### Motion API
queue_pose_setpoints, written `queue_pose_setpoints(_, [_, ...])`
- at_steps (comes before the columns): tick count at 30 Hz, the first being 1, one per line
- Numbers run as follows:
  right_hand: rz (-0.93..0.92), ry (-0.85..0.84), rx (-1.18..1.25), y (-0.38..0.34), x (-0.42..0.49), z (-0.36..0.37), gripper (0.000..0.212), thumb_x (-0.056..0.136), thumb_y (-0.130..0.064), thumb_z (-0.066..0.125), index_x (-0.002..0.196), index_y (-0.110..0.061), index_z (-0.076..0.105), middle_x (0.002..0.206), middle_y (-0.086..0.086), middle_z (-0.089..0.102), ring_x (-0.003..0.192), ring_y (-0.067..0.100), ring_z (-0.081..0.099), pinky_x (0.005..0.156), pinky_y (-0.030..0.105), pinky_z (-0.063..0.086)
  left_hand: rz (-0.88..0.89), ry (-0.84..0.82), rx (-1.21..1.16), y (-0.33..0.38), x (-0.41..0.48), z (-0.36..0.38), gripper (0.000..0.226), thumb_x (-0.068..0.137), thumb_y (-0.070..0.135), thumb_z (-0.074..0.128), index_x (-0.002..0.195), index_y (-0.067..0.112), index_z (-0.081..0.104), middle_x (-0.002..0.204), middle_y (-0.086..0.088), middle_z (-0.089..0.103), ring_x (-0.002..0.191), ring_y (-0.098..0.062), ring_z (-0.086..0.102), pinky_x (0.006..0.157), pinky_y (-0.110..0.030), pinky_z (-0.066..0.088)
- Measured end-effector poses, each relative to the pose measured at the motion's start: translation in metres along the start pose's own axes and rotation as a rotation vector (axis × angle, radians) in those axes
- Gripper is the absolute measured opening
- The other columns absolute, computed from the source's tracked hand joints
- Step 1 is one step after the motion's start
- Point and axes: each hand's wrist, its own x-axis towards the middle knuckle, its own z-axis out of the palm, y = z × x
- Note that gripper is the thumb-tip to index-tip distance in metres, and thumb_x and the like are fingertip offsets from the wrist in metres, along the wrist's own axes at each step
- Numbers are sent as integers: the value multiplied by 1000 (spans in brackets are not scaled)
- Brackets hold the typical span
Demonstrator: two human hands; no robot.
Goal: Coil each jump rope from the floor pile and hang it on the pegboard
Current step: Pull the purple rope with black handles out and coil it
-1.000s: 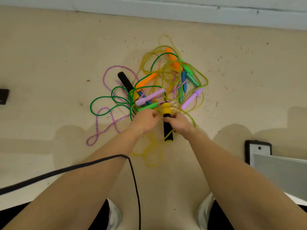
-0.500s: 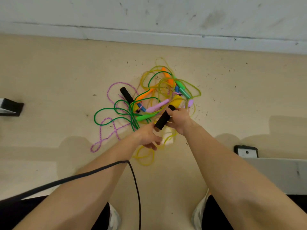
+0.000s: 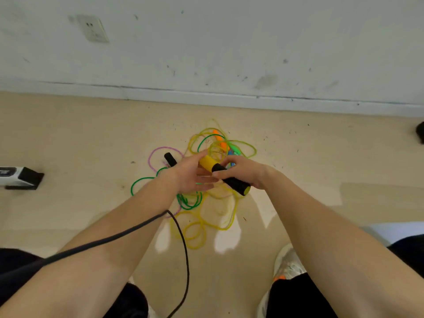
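Your right hand is curled round the black-and-yellow handle, which is held tilted. Your left hand is spread with its fingers straight, just beside the handle's yellow end. The rope pile lies on the floor beyond both hands, and yellow loops trail beneath them.

Middle crowded, sides open.
I see bare floor left and right of the rope pile, up to the wall. My left grip, fingers spread, and right grip, wrapped round the black-and-yellow handle, hang over the pile's centre. A black cable loops between my forearms; a black-and-white object lies far left.
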Motion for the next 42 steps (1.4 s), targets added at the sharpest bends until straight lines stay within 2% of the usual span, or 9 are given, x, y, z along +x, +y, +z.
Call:
queue_pose_setpoints(5, [-97, -30, 17, -35, -47, -18, 29, 94, -48, 62, 97, -19, 63, 85, -1, 67, 72, 17, 63, 72, 36, 52, 116, 29, 249, 44, -47, 16, 21, 97, 26, 54, 101, 6, 62, 85, -13, 65, 67, -25, 67, 56, -32, 58])
queue_pose_setpoints(8, [-214, 210, 14, -51, -60, -30, 14, 95, -17, 56, 106, -18, 64, 100, 2, 60, 84, 19, 58, 76, 33, 45, 161, -123, 356, 70, -78, 19, 13, 85, 17, 47, 83, 12, 59, 79, -9, 56, 64, -24, 57, 62, -29, 49])
queue_pose_setpoints(12, [-376, 184, -310, -67, -68, -30, 72, 68, -15, 69, 138, -24, 55, 132, 4, 47, 119, 19, 50, 100, 31, 45, 290, -268, 390, 93, -118, 23, 11, 74, 19, 50, 73, 11, 59, 69, -9, 49, 57, -23, 46, 60, -31, 40])
queue_pose_setpoints(14, [-376, 68, -321, -75, -74, -23, 42, 76, -14, 68, 119, -18, 69, 121, 1, 58, 116, 16, 53, 102, 31, 44, 395, -267, 378, 103, -137, 29, 20, 87, 21, 52, 71, 12, 59, 65, -8, 49, 56, -21, 47, 60, -31, 40])
queue_pose_setpoints(21, [-94, 73, -485, -63, -89, -31, 27, 97, -15, 47, 75, -14, 63, 81, 6, 70, 70, 17, 64, 57, 24, 46, 687, -42, -189, 139, -177, 2, 33, 97, 28, 55, 65, 19, 53, 56, 3, 47, 50, -12, 44, 59, -26, 39])
queue_pose_setpoints(26, [-211, 145, 93, -85, -99, -34, 24, 103, -13, 43, 87, -8, 60, 84, 16, 72, 62, 19, 68, 61, 28, 55, 714, 271, 213, 112, -150, -30, 21, 99, 28, 60, 85, 14, 67, 74, 2, 70, 63, -15, 58, 61, -26, 44])
queue_pose_setpoints(32, [-472, 12, 755, -146, -120, -22, 26, 107, -18, 38, 93, -7, 57, 80, 8, 74, 64, 18, 71, 61, 28, 59, 648, -171, 426, 58, -121, -4, 31, 95, 36, 58, 120, 18, 65, 122, -3, 71, 81, -21, 64, 69, -28, 53])
queue_pose_setpoints(38, [-592, 148, 1123, -157, -113, -42, 28, 107, -25, 39, 91, -13, 57, 80, 4, 74, 66, 15, 69, 64, 26, 57, 561, 14, 827, 49, -110, -9, 32, 103, 28, 52, 88, 5, 67, 82, -12, 70, 65, -20, 61, 62, -33, 50])
queue_pose_setpoints(42, [-397, 330, 910, -145, -96, -47, 38, 106, -40, 39, 99, -10, 60, 91, 10, 74, 76, 19, 73, 67, 29, 59, 514, 72, 359, 68, -118, -11, 37, 101, 28, 53, 71, 8, 59, 64, -11, 60, 49, -21, 52, 50, -25, 42])
